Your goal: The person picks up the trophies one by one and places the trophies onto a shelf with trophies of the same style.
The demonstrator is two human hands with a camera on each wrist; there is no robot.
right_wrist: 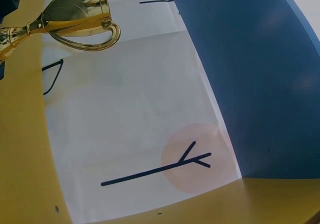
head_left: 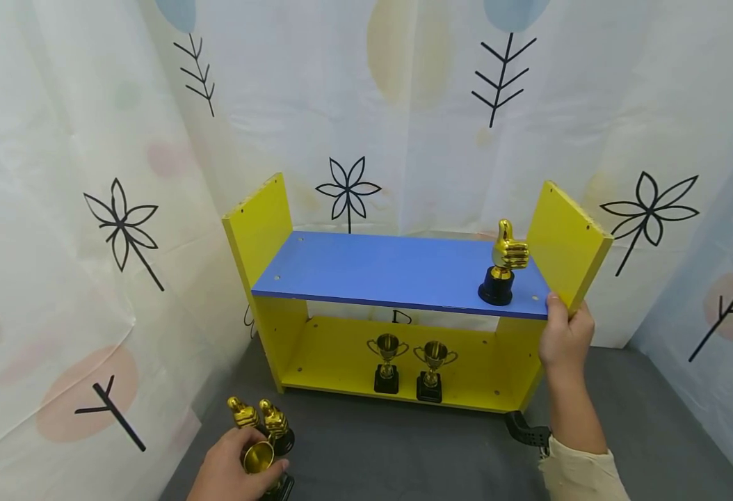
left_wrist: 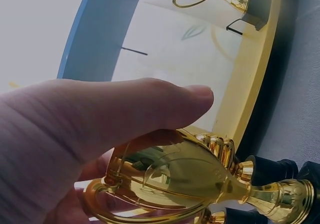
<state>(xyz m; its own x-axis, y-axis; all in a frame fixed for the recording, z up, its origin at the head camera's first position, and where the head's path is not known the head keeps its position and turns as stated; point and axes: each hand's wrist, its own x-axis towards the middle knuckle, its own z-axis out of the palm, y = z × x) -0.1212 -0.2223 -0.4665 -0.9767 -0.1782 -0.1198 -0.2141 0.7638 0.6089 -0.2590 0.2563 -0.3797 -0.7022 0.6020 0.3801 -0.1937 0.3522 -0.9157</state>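
At the front left, my left hand [head_left: 234, 467] holds a gold trophy cup [head_left: 259, 458] by its bowl, thumb on one side and fingers on the other. The left wrist view shows the cup [left_wrist: 175, 176] close up, its handle curving below the thumb. Just beyond it stand two gold thumbs-up trophies [head_left: 275, 422] on black bases. My right hand [head_left: 565, 337] grips the front edge of the right yellow side panel [head_left: 569, 243], thumb at the corner of the blue shelf board [head_left: 391, 268]. A thumbs-up trophy [head_left: 498, 275] stands upright on that board's right end.
Two small trophy cups [head_left: 430, 372] with black bases stand on the yellow bottom board [head_left: 341, 351] of the shelf unit. The unit stands on a dark grey surface [head_left: 366, 445]. A white patterned curtain [head_left: 429, 139] hangs behind and along both sides.
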